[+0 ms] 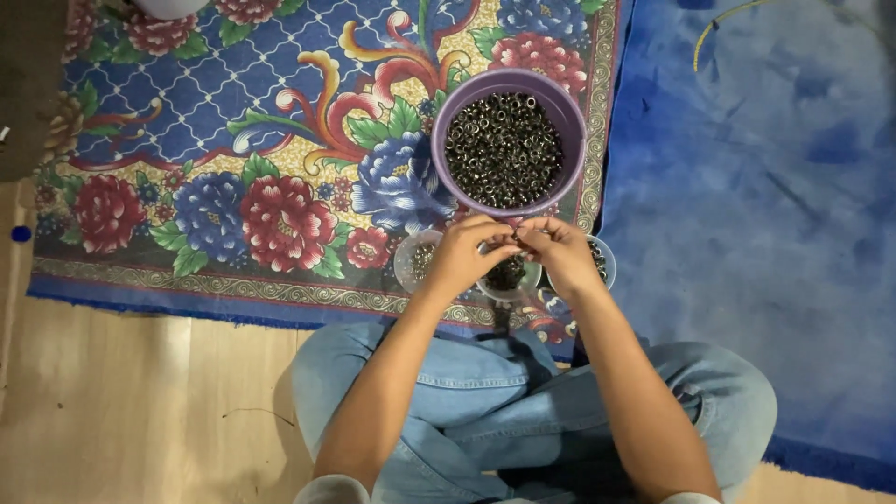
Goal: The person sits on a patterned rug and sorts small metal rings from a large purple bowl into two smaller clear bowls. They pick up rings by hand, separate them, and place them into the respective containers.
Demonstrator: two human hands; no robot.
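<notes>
I see my left hand and right hand pinched together over small cups, just below the purple bowl of rings; what they pinch is too small to tell.

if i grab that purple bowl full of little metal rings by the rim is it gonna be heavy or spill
The purple bowl is probably heavy for its size: metal rings fill it nearly to the rim. Loose and round, they would likely slide out if tilted. The thin rim may flex, so supporting underneath seems safer.
</notes>
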